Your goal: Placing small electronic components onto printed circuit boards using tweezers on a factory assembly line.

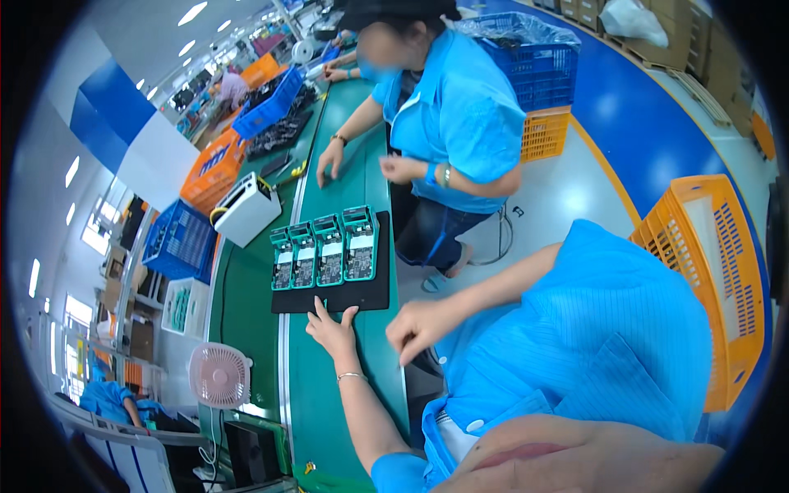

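My left hand (333,335) lies with its fingers spread at the near edge of a black flat board (362,298). Its fingertips reach that edge, and nothing is gripped. On the board several teal plastic housings (360,248) stand side by side in a row, with circuit boards and white parts showing inside. To the right, my right hand (423,329) hangs over the edge of the green bench (329,403), fingers loosely curled and nothing visible in them. It is apart from the board.
A co-worker in a blue shirt (460,107) stands at the far right side of the bench, one hand over it. A white box-shaped device (248,209), blue crate (181,242) and pink fan (220,375) are left. An orange crate (715,287) stands right.
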{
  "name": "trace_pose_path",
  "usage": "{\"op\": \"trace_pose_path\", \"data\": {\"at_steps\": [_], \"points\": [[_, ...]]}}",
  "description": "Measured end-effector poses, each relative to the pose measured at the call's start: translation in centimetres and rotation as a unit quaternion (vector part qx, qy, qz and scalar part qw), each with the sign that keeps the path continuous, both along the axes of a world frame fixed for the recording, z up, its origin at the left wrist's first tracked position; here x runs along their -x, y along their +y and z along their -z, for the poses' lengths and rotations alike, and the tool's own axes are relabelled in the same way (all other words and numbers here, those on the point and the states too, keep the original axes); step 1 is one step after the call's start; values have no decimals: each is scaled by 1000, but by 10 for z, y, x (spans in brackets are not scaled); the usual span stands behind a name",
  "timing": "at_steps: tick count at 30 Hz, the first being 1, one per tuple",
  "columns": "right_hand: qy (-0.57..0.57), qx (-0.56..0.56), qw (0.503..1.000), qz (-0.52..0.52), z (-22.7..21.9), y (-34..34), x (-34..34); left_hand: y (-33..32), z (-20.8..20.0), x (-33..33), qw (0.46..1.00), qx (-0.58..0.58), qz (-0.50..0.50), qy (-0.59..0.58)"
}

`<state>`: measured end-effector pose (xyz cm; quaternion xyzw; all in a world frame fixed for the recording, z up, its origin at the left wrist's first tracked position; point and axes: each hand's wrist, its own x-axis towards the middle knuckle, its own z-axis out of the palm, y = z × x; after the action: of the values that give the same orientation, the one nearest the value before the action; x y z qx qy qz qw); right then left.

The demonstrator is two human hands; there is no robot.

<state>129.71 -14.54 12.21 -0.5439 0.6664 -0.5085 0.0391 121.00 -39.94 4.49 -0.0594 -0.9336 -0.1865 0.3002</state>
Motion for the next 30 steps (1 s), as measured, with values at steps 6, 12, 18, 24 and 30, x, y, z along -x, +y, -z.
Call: {"op": "trace_pose_path", "data": {"at_steps": [6,12,18,24,30], "points": [[44,-49,996,52,5,-66,2,-18,-2,-12,999,-19,32,25],[91,19,992,87,27,-166,59,-35,7,-104,986,-158,52,-22],[-21,-58,998,8,35,-263,101,-33,-19,-144,997,-4,71,17],[155,-44,987,9,56,-279,102,-30,-27,-148,996,-56,62,0],[203,-48,977,-38,55,-273,95,-40,-19,-149,994,-82,67,11]]}}
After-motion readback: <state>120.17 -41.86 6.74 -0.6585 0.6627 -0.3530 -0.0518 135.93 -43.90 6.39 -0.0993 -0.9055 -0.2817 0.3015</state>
